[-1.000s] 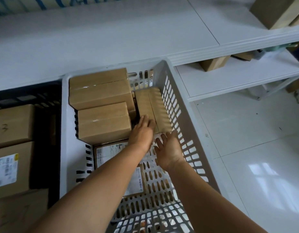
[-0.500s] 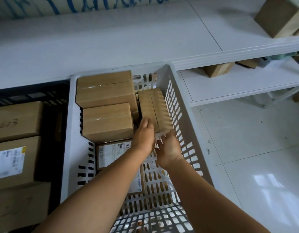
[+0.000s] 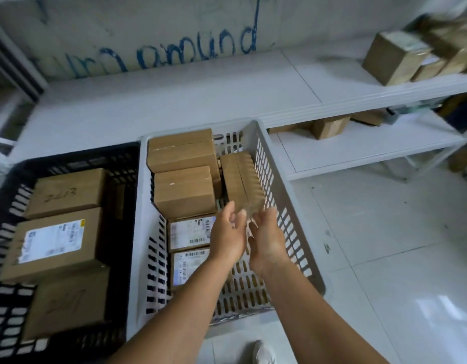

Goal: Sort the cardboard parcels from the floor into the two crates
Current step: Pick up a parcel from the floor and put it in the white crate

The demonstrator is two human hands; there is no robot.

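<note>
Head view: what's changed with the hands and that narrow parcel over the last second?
Both hands have let go: the left hand and right hand have pulled back toward the person, open and off the narrow parcel. It stays against the right wall of the grey crate; the other parcels are unmoved.

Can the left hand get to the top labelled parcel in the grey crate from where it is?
Probably yes. The left hand hangs open right beside the labelled parcel, whose top face shows uncovered in the grey crate. The right hand is on the far side, not between them.
</note>
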